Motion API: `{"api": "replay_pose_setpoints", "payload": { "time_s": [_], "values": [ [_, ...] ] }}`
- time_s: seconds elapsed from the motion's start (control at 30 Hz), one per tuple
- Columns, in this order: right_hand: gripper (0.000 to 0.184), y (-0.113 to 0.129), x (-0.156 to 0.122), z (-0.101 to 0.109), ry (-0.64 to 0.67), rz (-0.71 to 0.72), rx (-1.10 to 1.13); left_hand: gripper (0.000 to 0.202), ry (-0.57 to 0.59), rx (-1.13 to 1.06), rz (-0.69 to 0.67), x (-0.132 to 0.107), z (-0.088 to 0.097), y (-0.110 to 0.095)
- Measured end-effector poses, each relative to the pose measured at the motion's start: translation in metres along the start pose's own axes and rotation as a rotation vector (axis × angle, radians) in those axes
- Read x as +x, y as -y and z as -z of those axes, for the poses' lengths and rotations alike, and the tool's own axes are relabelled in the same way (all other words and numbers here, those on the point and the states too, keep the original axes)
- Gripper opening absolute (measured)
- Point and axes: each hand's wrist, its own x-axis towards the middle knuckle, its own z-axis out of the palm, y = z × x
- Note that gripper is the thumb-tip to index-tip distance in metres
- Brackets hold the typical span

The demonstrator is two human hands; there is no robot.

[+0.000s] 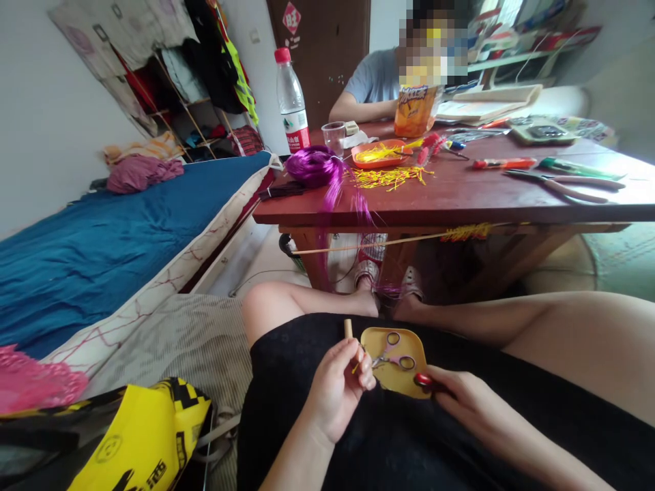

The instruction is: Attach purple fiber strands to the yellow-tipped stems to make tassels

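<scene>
My left hand is closed around a short pale wooden stick, whose top end sticks up above the fingers. A thin yellow strand shows by the same fingers. My right hand grips a small object with a shiny red rounded end; the rest of it is dark and mostly covered by the hand. Between the hands, a shallow yellow tray rests on my lap. In it lies a small pair of scissors with pinkish handles.
Ahead stands a red-brown table with purple fibre, yellow strands, an orange tray, pliers, and a bottle. A person sits behind it. A bed is left; a yellow bag lies near.
</scene>
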Motion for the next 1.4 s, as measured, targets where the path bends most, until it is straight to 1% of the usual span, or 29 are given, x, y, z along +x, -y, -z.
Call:
{"api": "replay_pose_setpoints", "payload": {
  "time_s": [0.03,0.07,0.13,0.17,0.2,0.23,0.37,0.57,0.7,0.87,1.03,1.4],
  "values": [
    [0.028,0.005,-0.008,0.005,-0.037,-0.04,0.146,0.025,0.01,0.001,0.021,-0.001,-0.002,0.003],
    [0.03,0.01,-0.014,0.008,-0.073,-0.098,0.407,0.025,0.022,0.003,0.043,-0.002,-0.004,0.005],
    [0.042,0.024,-0.015,0.007,-0.108,-0.172,0.883,0.026,0.042,0.011,0.079,-0.005,-0.009,0.01],
    [0.048,0.031,-0.012,0.004,-0.118,-0.189,1.058,0.026,0.05,0.015,0.092,-0.007,-0.011,0.012],
    [0.052,0.037,-0.007,0.001,-0.128,-0.194,1.158,0.026,0.055,0.02,0.102,-0.008,-0.012,0.014],
    [0.055,0.043,-0.001,-0.003,-0.141,-0.196,1.204,0.026,0.06,0.023,0.11,-0.01,-0.013,0.016],
    [0.055,0.06,0.015,-0.016,-0.173,-0.218,1.234,0.029,0.065,0.019,0.121,-0.013,-0.013,0.021],
    [0.053,0.068,0.013,-0.023,-0.228,-0.283,1.311,0.027,0.056,-0.049,0.109,-0.012,-0.011,0.028],
    [0.051,0.069,0.014,-0.024,-0.243,-0.3,1.343,0.025,0.056,-0.053,0.105,-0.012,-0.011,0.028],
    [0.048,0.066,0.016,-0.026,-0.219,-0.264,1.364,0.024,0.064,-0.047,0.103,-0.013,-0.011,0.025],
    [0.05,0.063,0.016,-0.029,-0.201,-0.202,1.38,0.024,0.062,-0.034,0.098,-0.012,-0.011,0.026],
    [0.049,0.066,0.015,-0.027,-0.2,-0.157,1.42,0.026,0.061,-0.027,0.097,-0.013,-0.011,0.028]
  ]
}}
